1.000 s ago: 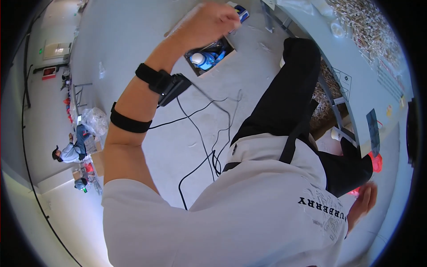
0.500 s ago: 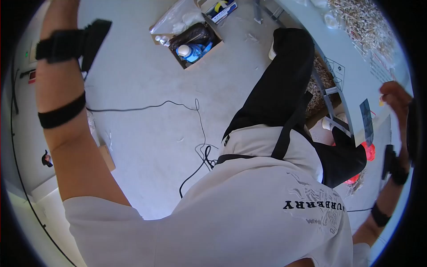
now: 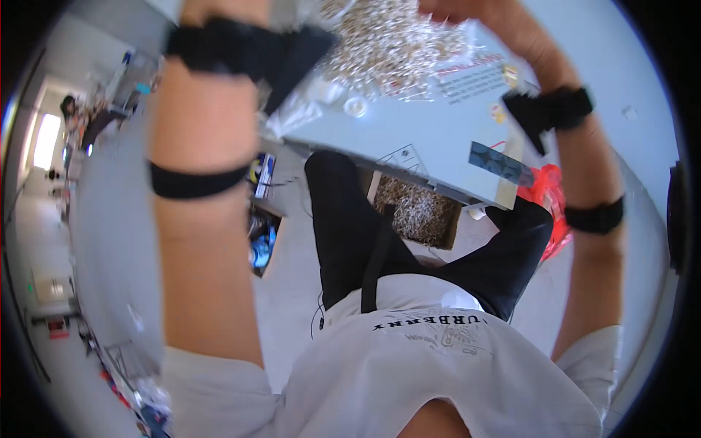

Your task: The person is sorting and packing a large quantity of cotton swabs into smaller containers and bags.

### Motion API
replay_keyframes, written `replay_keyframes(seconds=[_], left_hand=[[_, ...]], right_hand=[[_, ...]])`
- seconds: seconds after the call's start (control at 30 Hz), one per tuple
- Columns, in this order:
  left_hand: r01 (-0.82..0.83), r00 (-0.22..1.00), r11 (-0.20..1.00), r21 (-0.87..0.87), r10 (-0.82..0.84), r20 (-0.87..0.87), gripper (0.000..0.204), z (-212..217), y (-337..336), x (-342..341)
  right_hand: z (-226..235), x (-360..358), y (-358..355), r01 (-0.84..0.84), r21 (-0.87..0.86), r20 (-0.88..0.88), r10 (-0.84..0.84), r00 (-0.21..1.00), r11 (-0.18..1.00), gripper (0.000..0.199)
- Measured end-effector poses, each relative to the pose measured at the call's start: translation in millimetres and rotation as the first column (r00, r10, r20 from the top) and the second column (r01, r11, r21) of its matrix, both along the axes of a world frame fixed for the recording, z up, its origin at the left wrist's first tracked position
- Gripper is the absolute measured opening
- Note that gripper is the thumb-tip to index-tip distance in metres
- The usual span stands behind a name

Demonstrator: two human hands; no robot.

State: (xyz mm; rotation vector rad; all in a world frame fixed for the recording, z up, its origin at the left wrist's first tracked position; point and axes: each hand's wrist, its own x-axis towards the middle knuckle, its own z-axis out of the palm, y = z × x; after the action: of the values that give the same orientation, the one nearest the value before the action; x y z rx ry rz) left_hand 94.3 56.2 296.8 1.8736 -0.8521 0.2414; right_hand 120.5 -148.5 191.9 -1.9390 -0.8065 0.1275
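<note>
My left forearm (image 3: 204, 285) rises on the left with black straps round it. The left hand lies beyond the top edge, hidden from view. At the top, my right hand (image 3: 475, 9) is partly cut off, above the right side of a big heap of thin beige and white sticks (image 3: 398, 51), which look like cotton swabs. The visible fingers are bent and close together; whatever they hold, if anything, cannot be made out. The heap lies on a pale blue-grey table (image 3: 394, 128). A small round white item (image 3: 355, 107) and crumpled clear plastic (image 3: 298, 117) sit along its near left side.
Beneath the table stands a cardboard box (image 3: 451, 232) full of similar sticks. A red plastic bag (image 3: 544, 190) lies at the right. A dark patterned strip (image 3: 500, 162) is on the table's near edge. Left of my legs is a box with a blue item (image 3: 261, 250).
The view has turned right toward the table, so the heap now stands ahead. My right hand has come from the far right side to above the heap. The left hand remains out of frame.
</note>
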Motion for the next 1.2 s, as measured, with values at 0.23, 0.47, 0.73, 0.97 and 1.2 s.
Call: replay_keyframes(seconds=[0.23,0.47,0.73,0.97,1.2], left_hand=[[0.043,0.813,0.946,-0.32,-0.219,-0.539,0.016,-190,-118,-46],[-0.284,0.551,0.901,-0.329,-0.128,-0.825,0.014,-296,-190,4],[-0.491,0.576,0.743,-0.456,-0.116,-0.809,0.014,-296,-173,36],[-0.564,0.788,0.764,0.315,0.382,0.483,0.005,-308,-151,22],[-0.481,0.87,0.848,0.224,0.43,0.242,0.009,-309,-127,8]], right_hand=[[-171,-97,-77,0.432,0.342,-0.498,-0.228,0.836,0.835,0.012],[-241,-132,-77,0.412,0.447,-0.755,0.088,0.65,0.794,0.008],[-221,-130,-91,0.506,0.575,-0.798,0.305,0.519,0.644,0.047],[-205,-147,-36,0.479,0.455,-0.834,0.172,0.524,0.751,0.042],[-200,-150,-27,0.422,0.355,-0.839,0.086,0.537,0.834,0.034]])
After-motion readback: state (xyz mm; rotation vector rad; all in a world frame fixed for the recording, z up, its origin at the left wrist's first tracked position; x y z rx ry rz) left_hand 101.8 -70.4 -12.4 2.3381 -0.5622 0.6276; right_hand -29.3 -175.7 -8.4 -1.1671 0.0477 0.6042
